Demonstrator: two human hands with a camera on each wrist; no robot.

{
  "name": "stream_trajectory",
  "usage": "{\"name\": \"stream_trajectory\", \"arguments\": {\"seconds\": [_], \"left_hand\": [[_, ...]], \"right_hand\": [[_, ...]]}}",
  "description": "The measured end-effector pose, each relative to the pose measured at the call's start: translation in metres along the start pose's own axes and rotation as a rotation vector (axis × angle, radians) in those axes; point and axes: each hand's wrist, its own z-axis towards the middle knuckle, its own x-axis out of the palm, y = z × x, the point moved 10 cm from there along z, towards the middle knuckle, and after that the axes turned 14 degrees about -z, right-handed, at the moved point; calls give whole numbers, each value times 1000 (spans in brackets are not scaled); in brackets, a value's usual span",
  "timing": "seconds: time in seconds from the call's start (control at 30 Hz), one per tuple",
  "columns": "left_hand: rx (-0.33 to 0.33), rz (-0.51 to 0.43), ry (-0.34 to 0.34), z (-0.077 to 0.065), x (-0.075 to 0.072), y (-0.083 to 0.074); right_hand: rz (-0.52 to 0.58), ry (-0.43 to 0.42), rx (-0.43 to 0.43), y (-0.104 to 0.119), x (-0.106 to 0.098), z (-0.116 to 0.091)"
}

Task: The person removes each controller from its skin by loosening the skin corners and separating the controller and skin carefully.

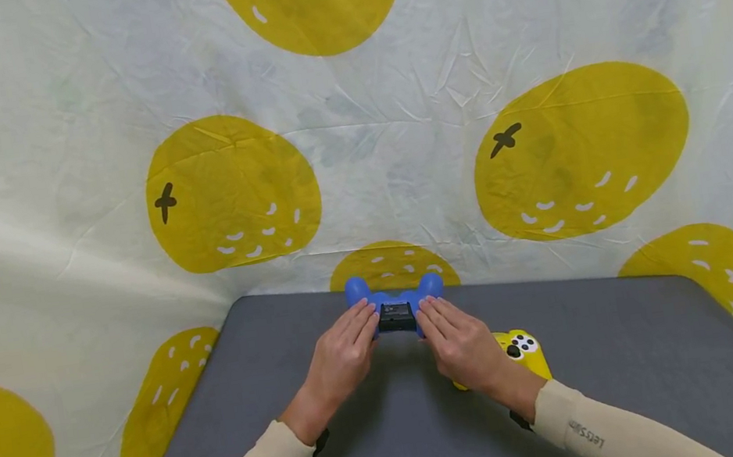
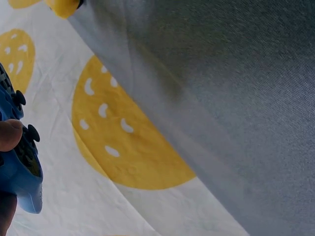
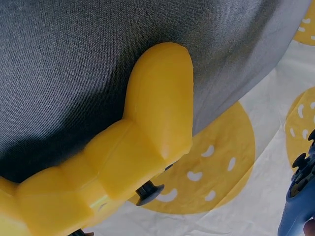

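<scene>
Both hands hold a blue game controller (image 1: 407,296) above the grey table, its grips pointing away from me and its underside toward the head view. A black rectangular part (image 1: 397,319) with small print sits in the middle of that underside. My left hand (image 1: 345,354) grips the left side; the thumb (image 2: 10,135) lies near the black sticks in the left wrist view. On the opposite side, my right hand (image 1: 462,342) grips the controller. A yellow game controller (image 1: 534,361) lies on the table, partly hidden behind my right hand and wrist.
The grey table (image 1: 610,382) reaches back to a white cloth (image 1: 393,169) printed with large yellow fruit shapes. The cloth also hangs along the left and right sides. In the right wrist view the yellow controller fills much of the lower left.
</scene>
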Motion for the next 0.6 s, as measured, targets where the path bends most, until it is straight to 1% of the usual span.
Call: {"name": "stream_trajectory", "arguments": {"seconds": [0.3,0.43,0.6], "left_hand": [[25,5,-18,-10,5,0],[26,11,-24,-14,7,0],[18,15,-13,-18,10,1]], "right_hand": [[-12,-4,3,5,4,-3],[-8,-3,1,7,6,-5],[7,2,-1,9,9,-8]]}}
